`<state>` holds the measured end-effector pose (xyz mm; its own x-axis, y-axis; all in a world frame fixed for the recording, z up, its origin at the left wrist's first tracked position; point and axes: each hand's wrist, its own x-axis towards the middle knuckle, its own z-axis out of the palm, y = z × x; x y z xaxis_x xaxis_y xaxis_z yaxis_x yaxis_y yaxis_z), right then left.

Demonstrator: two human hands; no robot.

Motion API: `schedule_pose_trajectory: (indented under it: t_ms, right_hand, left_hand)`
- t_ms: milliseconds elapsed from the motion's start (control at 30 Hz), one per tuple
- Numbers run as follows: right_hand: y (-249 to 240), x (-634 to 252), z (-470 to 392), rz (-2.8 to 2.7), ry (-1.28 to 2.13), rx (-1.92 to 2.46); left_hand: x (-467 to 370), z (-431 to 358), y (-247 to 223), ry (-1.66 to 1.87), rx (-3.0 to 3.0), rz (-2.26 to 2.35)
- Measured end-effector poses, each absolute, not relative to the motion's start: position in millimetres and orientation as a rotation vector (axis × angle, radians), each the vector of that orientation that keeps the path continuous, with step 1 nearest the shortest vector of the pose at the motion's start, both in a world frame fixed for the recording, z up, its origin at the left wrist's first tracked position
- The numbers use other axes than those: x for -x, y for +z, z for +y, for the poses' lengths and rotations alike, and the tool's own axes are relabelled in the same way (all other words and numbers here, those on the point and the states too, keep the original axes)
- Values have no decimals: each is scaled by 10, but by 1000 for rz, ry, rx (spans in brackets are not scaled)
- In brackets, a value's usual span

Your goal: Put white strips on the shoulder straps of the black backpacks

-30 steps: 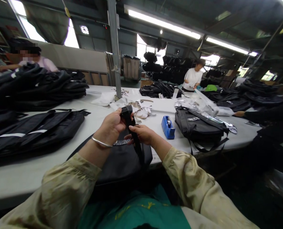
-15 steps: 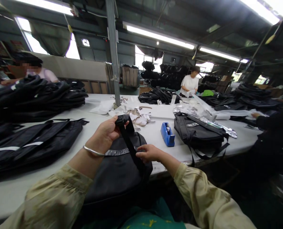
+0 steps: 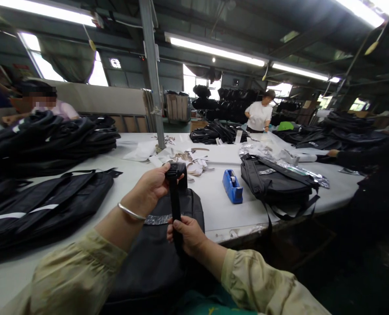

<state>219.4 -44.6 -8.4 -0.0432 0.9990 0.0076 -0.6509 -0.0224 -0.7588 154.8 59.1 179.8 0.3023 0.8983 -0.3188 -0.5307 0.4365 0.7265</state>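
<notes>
On the white worktable (image 3: 216, 205), a black bag (image 3: 155, 258) is laid at the near edge, presumably for easy reach, with a blue tape dispenser (image 3: 233, 188) set to the right. A black strap (image 3: 175, 200) is pinched at its buckle (image 3: 175, 172) by the left hand (image 3: 151, 184) and clamped lower down in the right hand (image 3: 189, 235), apparently so that the length between the 2 is held straight.
</notes>
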Motion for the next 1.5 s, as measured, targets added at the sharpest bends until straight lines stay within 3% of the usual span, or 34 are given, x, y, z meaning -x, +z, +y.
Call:
schedule_pose_trajectory:
  t_ms: [167, 333, 667, 867, 967, 1267, 1400, 1500]
  right_hand:
    - [-34, -2058, -463, -721, 1419, 731]
    - [-22, -2137, -191, -1120, 1284, 1093]
    - [-81, -2474, -66, -1573, 544, 1690]
    - [-24, -2577, -87, -2061, 66, 1428]
    - [-44, -2618, -47, -2255, 53, 1323]
    - [-143, -2698, -106, -2104, 119, 1342]
    - [-269, -2963, -209, -1734, 300, 1602]
    - [-419, -3051, -242, -1270, 667, 1887]
  left_hand:
    - [-1654, 512, 1901, 959, -803, 823]
    - [-1373, 199, 1851, 971, -877, 899]
    - [-699, -784, 872, 999, -460, 1172]
    - [-776, -1020, 477, 945, -428, 1183]
    - [-745, -944, 479, 813, -435, 1144]
    - [-1039, -152, 569, 527, -348, 996]
    - [-1068, -226, 305, 439, -297, 1024]
    - [-1020, -274, 159, 419, -272, 1065]
